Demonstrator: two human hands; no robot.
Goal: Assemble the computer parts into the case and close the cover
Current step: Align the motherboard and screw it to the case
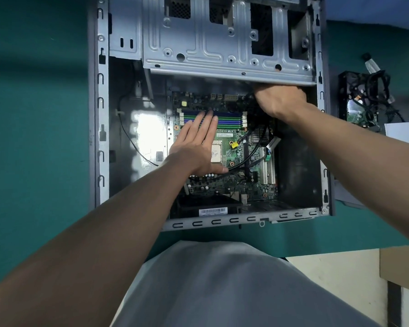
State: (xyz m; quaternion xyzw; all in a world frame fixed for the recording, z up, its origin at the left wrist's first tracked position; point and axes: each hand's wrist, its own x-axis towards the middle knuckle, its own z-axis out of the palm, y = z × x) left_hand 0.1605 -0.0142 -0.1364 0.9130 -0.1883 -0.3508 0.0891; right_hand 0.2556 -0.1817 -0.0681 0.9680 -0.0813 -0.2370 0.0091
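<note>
An open grey computer case lies flat on a teal table. Inside it sits a green motherboard with blue and green memory slots and a bare processor. My left hand rests flat on the board, fingers spread over the memory slots, holding nothing. My right hand reaches in at the board's far right corner, under the silver drive cage. Its fingers are hidden among black cables, so what they grip does not show.
A black part with a tangle of cables lies on the table to the right of the case. A white sheet sits beside it. A thin black wire loops across the case floor on the left. My grey shirt fills the bottom.
</note>
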